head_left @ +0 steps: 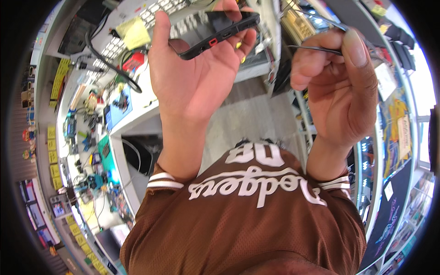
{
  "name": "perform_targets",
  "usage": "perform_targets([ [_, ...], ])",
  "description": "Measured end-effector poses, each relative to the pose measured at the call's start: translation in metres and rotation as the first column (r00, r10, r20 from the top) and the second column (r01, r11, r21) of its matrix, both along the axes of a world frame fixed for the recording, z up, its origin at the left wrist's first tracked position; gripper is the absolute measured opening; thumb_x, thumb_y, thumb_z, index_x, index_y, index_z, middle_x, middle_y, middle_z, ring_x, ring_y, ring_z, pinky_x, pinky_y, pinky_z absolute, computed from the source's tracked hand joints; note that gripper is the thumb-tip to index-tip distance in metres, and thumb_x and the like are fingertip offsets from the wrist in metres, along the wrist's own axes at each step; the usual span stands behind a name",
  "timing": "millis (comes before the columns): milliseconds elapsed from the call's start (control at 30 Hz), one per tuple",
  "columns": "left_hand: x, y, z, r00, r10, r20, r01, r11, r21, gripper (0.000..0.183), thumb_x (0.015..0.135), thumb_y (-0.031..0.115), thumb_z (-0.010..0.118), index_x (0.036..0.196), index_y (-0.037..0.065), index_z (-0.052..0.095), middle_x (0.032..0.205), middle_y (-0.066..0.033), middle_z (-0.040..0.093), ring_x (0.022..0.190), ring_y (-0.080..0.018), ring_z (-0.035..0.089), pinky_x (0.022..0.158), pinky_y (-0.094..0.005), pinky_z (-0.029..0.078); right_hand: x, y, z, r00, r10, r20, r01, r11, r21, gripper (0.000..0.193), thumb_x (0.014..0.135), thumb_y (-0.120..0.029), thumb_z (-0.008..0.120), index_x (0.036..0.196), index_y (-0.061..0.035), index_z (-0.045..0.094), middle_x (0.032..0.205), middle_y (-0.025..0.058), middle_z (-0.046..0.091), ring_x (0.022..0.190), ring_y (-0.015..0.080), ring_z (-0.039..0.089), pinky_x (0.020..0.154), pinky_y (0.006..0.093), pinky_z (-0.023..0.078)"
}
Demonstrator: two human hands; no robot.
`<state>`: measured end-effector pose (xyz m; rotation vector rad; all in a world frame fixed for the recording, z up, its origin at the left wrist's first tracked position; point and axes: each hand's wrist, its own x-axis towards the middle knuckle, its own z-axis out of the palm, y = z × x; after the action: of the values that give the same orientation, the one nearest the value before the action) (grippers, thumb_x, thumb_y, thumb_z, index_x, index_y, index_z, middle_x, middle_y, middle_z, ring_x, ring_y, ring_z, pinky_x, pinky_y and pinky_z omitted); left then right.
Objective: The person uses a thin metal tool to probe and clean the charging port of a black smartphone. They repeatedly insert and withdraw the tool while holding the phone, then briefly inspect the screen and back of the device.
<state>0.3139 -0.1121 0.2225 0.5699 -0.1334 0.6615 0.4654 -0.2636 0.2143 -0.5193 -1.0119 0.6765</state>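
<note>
A dark smartphone (201, 28) in a black rugged case with a small red-rimmed part on its edge lies tilted across the fingers of my left hand (195, 87). The left palm faces up, with the thumb along one end of the phone and fingertips curling round its far side. Its glossy face catches reflections. To the right, my right hand (339, 87) is raised and pinches a pair of thin metal tweezers (327, 21) between thumb and fingers. The two slim prongs point left, their tips apart and away from the phone. Part of the tweezers is hidden behind my thumb.
A white workbench (149, 107) runs along the left, with a blue mat (120, 110), a green mat (106, 158), cables and small tools. A white keyboard (162, 11) and yellow sticky notes (134, 34) sit beyond the phone. Shelves stand at right.
</note>
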Motion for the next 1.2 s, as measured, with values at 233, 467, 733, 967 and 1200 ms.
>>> perform_targets([
  [233, 0.052, -0.034, 0.026, 0.926, -0.364, 0.096, 0.376, 0.907, -0.191, 0.079, 0.104, 0.048, 0.057, 0.148, -0.013, 0.032, 0.139, -0.0126, 0.057, 0.132, -0.0249, 0.053, 0.118, -0.0496, 0.031, 0.033, -0.049, -0.017, 0.891, -0.295, -0.346, 0.329, 0.944, 0.042, 0.038, 0.111, -0.029, 0.048, 0.12, 0.0053, 0.063, 0.096, 0.0189, 0.072, 0.081, 0.0246, 0.068, 0.074, 0.0364, 0.054],
  [467, 0.085, -0.07, 0.035, 0.856, -0.507, 0.106, 0.517, 0.831, -0.206, 0.084, 0.106, 0.05, 0.053, 0.156, -0.009, 0.02, 0.135, -0.0117, 0.06, 0.131, -0.0268, 0.057, 0.117, -0.0502, 0.033, 0.051, -0.126, -0.058, 0.745, -0.592, -0.307, 0.592, 0.799, -0.104, 0.025, 0.109, -0.023, 0.055, 0.112, 0.0001, 0.064, 0.098, 0.0159, 0.069, 0.083, 0.0228, 0.066, 0.074, 0.0366, 0.053],
  [733, 0.115, -0.099, 0.036, 0.777, -0.622, 0.097, 0.628, 0.756, -0.184, 0.086, 0.107, 0.054, 0.049, 0.157, -0.008, 0.018, 0.135, -0.0099, 0.061, 0.131, -0.0263, 0.057, 0.118, -0.0488, 0.032, 0.062, -0.194, -0.092, 0.586, -0.758, -0.286, 0.691, 0.652, -0.314, 0.027, 0.109, -0.024, 0.057, 0.111, 0.0023, 0.063, 0.092, 0.0138, 0.071, 0.08, 0.0199, 0.066, 0.075, 0.0329, 0.053],
  [967, 0.106, -0.143, 0.058, 0.754, -0.654, -0.064, 0.604, 0.729, -0.322, 0.097, 0.1, 0.074, 0.039, 0.154, -0.007, 0.032, 0.122, -0.0095, 0.063, 0.103, -0.0319, 0.07, 0.108, -0.0468, 0.043, 0.069, -0.206, -0.088, 0.592, -0.772, -0.233, 0.713, 0.636, -0.295, 0.023, 0.109, -0.02, 0.054, 0.114, 0.0003, 0.063, 0.097, 0.0148, 0.071, 0.08, 0.0209, 0.068, 0.074, 0.0349, 0.055],
  [1200, 0.124, -0.132, 0.022, 0.871, -0.488, 0.061, 0.488, 0.841, -0.235, 0.084, 0.105, 0.055, 0.051, 0.155, -0.008, 0.026, 0.133, -0.0107, 0.06, 0.125, -0.03, 0.061, 0.119, -0.0496, 0.031, 0.07, -0.169, -0.054, 0.715, -0.663, -0.221, 0.634, 0.749, -0.193, 0.026, 0.105, -0.023, 0.061, 0.111, 0.0021, 0.06, 0.093, 0.0174, 0.07, 0.079, 0.0247, 0.068, 0.073, 0.0366, 0.053],
])
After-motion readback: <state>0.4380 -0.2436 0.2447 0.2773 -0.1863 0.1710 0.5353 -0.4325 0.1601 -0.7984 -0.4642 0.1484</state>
